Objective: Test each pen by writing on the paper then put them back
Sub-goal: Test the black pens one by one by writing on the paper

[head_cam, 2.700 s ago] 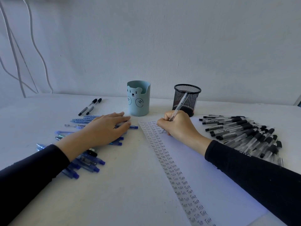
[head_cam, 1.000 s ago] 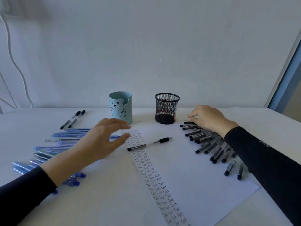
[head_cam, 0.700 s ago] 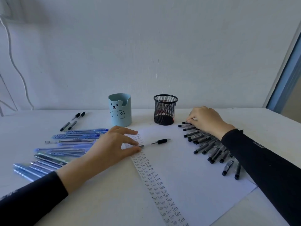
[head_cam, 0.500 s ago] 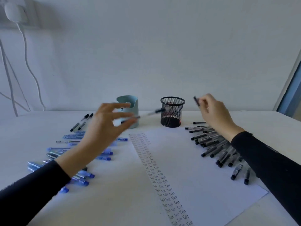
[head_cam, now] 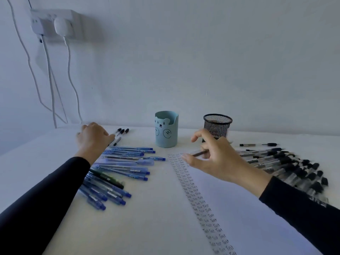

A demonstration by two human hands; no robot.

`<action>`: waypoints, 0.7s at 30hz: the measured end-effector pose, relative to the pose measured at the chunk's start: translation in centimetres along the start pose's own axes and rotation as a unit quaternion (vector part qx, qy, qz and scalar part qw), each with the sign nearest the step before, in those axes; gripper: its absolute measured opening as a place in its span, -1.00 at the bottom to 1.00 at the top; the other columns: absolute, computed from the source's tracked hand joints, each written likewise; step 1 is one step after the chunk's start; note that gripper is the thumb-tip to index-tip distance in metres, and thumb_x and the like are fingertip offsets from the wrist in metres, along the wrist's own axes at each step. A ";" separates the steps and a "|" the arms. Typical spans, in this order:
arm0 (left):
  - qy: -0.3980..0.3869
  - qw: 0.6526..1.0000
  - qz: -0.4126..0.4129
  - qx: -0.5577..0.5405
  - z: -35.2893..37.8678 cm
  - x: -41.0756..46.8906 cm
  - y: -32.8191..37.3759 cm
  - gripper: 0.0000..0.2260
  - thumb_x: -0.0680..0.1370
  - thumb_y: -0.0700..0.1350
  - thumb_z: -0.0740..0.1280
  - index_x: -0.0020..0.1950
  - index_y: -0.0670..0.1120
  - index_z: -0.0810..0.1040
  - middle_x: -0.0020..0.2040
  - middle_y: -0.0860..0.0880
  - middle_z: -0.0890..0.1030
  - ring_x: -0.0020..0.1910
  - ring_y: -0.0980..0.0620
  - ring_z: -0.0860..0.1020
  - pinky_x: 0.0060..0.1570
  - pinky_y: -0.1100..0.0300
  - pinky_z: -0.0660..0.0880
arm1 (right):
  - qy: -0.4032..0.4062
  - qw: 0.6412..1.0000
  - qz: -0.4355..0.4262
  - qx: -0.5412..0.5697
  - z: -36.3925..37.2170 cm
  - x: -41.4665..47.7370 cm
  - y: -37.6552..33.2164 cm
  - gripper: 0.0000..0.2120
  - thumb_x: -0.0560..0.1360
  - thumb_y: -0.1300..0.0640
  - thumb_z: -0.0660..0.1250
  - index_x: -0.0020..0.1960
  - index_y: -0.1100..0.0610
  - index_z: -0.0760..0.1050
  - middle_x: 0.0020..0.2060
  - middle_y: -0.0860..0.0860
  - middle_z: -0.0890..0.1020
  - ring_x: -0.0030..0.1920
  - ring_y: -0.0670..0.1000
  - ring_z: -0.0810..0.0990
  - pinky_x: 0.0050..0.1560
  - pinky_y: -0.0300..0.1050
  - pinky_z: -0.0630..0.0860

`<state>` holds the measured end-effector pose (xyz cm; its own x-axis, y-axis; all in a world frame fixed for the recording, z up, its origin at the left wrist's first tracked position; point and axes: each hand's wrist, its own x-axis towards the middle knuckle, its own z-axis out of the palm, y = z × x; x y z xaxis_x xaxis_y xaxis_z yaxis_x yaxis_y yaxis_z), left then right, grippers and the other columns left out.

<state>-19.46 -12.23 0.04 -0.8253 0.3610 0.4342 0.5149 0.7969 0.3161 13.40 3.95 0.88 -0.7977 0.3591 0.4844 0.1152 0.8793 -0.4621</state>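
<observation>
White table (head_cam: 147, 227), its near edge out of frame. A paper (head_cam: 248, 208) lies centre-right, cut off at the bottom of the frame. A column of handwritten "Test" words (head_cam: 198, 199) runs down its left margin.

A heap of black-capped pens (head_cam: 287, 166) lies right of the paper, the nearest ones hidden behind the right sleeve. One single pen (head_cam: 257, 144) lies apart behind the heap. A fan of blue pens (head_cam: 119, 168) lies on the table left of the paper, partly under the left forearm, with one dark pen (head_cam: 106, 178) among them.

The left hand (head_cam: 93, 138) is at the far left, back to the camera, fingers bent down. Its thumb is next to three black pens (head_cam: 121, 131). A pen end sticks out from under it; cannot tell if it grips anything.

The right hand (head_cam: 217, 159) hovers over the top of the paper, fingers spread but pinching a dark-gripped pen (head_cam: 200, 153); only a short stretch of it shows.

The blue bear cup (head_cam: 166, 133) stands upright behind the paper; nothing sticks out above its rim and its bottom is not visible. The black mesh cup (head_cam: 217, 126) stands to its right, lower left hidden by the right hand's fingers; its contents are unreadable through the mesh.

On the wall at upper left is a socket (head_cam: 53, 23) with cables (head_cam: 51, 80) hanging down.
</observation>
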 end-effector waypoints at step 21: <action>-0.064 0.998 0.010 -0.019 1.1 0.5 -1.3 -0.67 0.61 0.09 0.18 0.11 -0.07 0.64 0.09 -0.13 0.62 0.04 -0.16 0.55 -0.07 0.08 0.49 | 0.036 0.970 0.118 0.208 -1.6 1.4 0.7 -0.67 0.67 -0.07 0.00 0.27 -0.05 0.47 -0.07 0.02 0.66 -0.19 -0.10 0.55 -0.01 -0.18 0.51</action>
<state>-20.86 -12.57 -1.08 -0.8369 0.4367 0.3299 0.5370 0.7716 0.3409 13.34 5.53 2.43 -0.7326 0.5698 0.3723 0.0297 0.5732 -0.8189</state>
